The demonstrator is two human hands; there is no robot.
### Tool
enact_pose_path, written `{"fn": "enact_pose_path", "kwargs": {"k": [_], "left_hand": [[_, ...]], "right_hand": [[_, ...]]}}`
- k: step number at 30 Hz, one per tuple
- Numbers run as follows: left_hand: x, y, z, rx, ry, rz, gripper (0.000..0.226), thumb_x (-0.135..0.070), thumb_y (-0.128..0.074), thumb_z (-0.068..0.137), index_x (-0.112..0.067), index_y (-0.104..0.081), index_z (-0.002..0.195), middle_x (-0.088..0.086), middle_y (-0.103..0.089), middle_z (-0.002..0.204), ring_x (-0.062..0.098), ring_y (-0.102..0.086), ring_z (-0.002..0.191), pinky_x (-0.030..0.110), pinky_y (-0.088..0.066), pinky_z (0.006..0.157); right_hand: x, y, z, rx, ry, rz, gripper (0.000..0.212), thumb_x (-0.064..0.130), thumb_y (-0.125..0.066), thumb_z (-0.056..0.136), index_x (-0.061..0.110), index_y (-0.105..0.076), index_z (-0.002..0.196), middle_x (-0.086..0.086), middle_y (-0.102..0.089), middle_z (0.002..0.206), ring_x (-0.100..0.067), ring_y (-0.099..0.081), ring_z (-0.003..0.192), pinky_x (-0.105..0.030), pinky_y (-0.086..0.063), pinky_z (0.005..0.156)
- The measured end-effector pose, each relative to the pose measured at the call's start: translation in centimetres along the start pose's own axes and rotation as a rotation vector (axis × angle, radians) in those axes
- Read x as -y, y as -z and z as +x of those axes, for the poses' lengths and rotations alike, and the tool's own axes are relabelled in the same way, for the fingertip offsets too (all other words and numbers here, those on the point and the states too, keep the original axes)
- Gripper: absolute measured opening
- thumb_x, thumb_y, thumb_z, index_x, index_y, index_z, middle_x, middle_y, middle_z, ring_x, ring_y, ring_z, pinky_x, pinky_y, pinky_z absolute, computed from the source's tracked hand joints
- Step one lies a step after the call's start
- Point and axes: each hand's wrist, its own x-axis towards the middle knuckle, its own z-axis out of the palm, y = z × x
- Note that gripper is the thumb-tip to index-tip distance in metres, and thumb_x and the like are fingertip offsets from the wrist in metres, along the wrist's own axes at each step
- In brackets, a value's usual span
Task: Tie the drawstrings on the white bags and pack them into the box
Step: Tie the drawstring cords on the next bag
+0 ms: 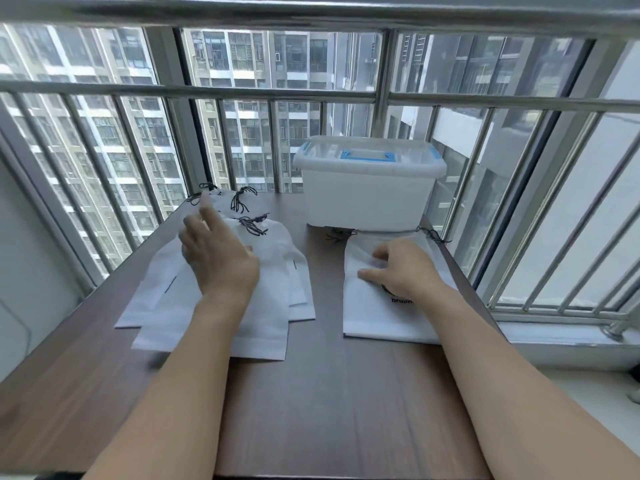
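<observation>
The white bags (pixel 266 292) lie flat in a fanned, overlapping pile on the left half of the dark wood counter (pixel 329 393), their black drawstrings (pixel 254 225) bunched loose at the far ends. One more bag (pixel 374 313) lies by itself on the right, with dark print on its face partly hidden under my wrist, its top edge touching the foot of the box (pixel 367 199). The box is white plastic, lid on, with a blue handle, and stands at the far edge of the counter against the window railing (pixel 242 93).

My left hand (pixel 221 261) hangs over the pile, grip released, fingers spread and loosely straight, reaching toward the drawstrings; I cannot tell whether it touches the cloth. My right hand (pixel 401 271) rests on the single bag, fingers bent with their tips pressing the cloth, gripping nothing.
</observation>
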Motion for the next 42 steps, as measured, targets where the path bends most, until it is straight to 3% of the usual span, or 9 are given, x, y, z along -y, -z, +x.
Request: {"fn": "enact_pose_path", "kwargs": {"k": [5, 8, 13, 16, 19, 22, 26, 37, 42], "left_hand": [[-2.0, -0.3, -1.4, -0.177, -0.497, -0.307, 0.074, 0.008, -0.048, 0.06, -0.006, -0.053, 0.133, 0.016, -0.045, 0.136, 0.033, -0.037, 0.137, 0.048, -0.033, 0.113], [-3.3, -1.0, -2.9, 0.029, -0.573, -0.514, 0.042, -0.009, -0.065, 0.077, -0.008, -0.064, 0.118, 0.005, -0.057, 0.12, 0.014, -0.055, 0.114, 0.034, -0.052, 0.093], [-5.7, -0.1, -4.8, 0.522, -0.079, -0.838, 0.064, -0.038, -0.074, 0.087, -0.02, -0.04, 0.139, -0.017, -0.046, 0.133, -0.019, -0.05, 0.108, 0.009, -0.043, 0.089], [-5.1, -0.1, -3.6, 0.693, 0.299, -0.988, 0.083, -0.029, -0.083, 0.079, -0.012, -0.038, 0.147, -0.003, -0.047, 0.135, 0.014, -0.052, 0.126, 0.035, -0.048, 0.1], [-4.4, -0.4, -3.0, 0.769, 0.392, -1.151, 0.029, -0.007, -0.074, 0.086, 0.001, -0.064, 0.112, 0.018, -0.071, 0.096, 0.026, -0.072, 0.073, 0.035, -0.059, 0.063], [-4.4, -0.3, -3.1, 0.739, 0.423, -1.212, 0.034, 0.001, -0.069, 0.087, 0.002, -0.063, 0.12, 0.016, -0.074, 0.092, 0.025, -0.072, 0.068, 0.034, -0.059, 0.06], [-4.9, -0.5, -3.3, 0.749, 0.374, -1.212, 0.029, 0.006, -0.064, 0.089, -0.016, -0.062, 0.108, -0.009, -0.074, 0.066, 0.01, -0.071, 0.061, 0.029, -0.06, 0.056], [-4.3, -0.1, -3.0, 0.831, 0.364, -1.249, 0.034, -0.001, -0.072, 0.084, -0.006, -0.063, 0.116, 0.013, -0.073, 0.095, 0.026, -0.071, 0.075, 0.037, -0.06, 0.068], [-4.3, 0.3, -2.9, 0.904, 0.34, -1.113, 0.008, 0.001, -0.067, 0.088, -0.003, -0.066, 0.096, 0.012, -0.071, 0.081, 0.021, -0.07, 0.062, 0.029, -0.059, 0.057]], "right_hand": [[1.5, 0.0, -1.0, -0.053, 0.115, 0.136, 0.011, 0.026, -0.078, 0.083, 0.025, -0.072, 0.074, 0.008, -0.07, 0.08, -0.014, -0.066, 0.08, -0.036, -0.055, 0.08], [2.8, 0.0, -1.7, -0.198, 0.244, 0.313, 0.011, 0.023, -0.079, 0.082, 0.021, -0.075, 0.071, 0.01, -0.07, 0.067, -0.006, -0.063, 0.066, -0.03, -0.053, 0.07], [5.0, 0.3, -3.2, -0.498, 0.531, 0.544, 0.015, 0.015, -0.08, 0.082, 0.017, -0.073, 0.069, 0.009, -0.063, 0.065, -0.01, -0.059, 0.061, -0.026, -0.048, 0.06], [5.5, 0.2, -3.7, -0.387, 0.598, 0.665, 0.01, 0.013, -0.084, 0.078, 0.013, -0.077, 0.072, 0.003, -0.066, 0.073, -0.014, -0.061, 0.064, -0.029, -0.051, 0.06], [5.4, 0.8, -3.7, -0.343, 0.415, 0.82, 0.033, 0.028, -0.082, 0.081, 0.009, -0.067, 0.059, 0.006, -0.06, 0.061, -0.01, -0.054, 0.056, -0.024, -0.041, 0.055], [3.9, 2.0, -2.7, -0.497, -0.016, 0.965, 0.055, 0.045, -0.075, 0.086, 0.016, -0.041, 0.055, 0.008, -0.036, 0.051, -0.011, -0.032, 0.05, -0.028, -0.029, 0.053], [2.7, 2.8, -1.8, -0.111, -0.333, 1.033, 0.066, 0.074, -0.057, 0.085, 0.009, -0.066, 0.083, -0.006, -0.058, 0.072, -0.02, -0.047, 0.063, -0.031, -0.036, 0.057], [2.1, 2.3, -1.4, 0.177, -0.484, 1.236, 0.089, 0.081, -0.058, 0.078, -0.002, -0.068, 0.107, -0.01, -0.065, 0.086, -0.019, -0.047, 0.055, -0.026, -0.032, 0.047], [1.8, 2.4, -1.1, 0.326, -0.422, 1.396, 0.058, 0.074, -0.066, 0.078, 0.019, -0.053, 0.083, 0.003, -0.043, 0.063, -0.009, -0.03, 0.041, -0.017, -0.022, 0.038]]}}
